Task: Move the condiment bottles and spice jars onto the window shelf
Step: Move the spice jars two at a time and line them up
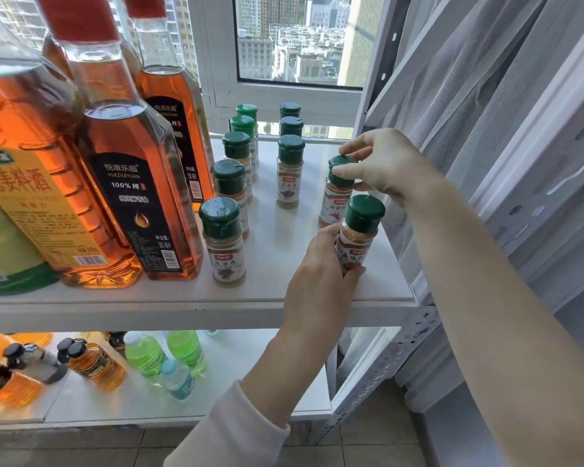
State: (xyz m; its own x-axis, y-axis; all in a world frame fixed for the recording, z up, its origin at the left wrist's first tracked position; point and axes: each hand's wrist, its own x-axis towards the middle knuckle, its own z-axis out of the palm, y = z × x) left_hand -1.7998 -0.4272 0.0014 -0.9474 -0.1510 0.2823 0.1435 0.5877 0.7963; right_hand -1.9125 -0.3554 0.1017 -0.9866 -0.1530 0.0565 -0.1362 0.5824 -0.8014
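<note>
While left hand [317, 264] wraps near jar [359, 230] at mid-body & right hand [385, 166] pinches rear jar [336, 200] by cap, both prob light, stiff, slick: grip mid-body.

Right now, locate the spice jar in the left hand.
In the head view the spice jar is at the front right corner of the upper shelf, in the left hand, just before the second jar, whose cap the right hand pinches.
</note>
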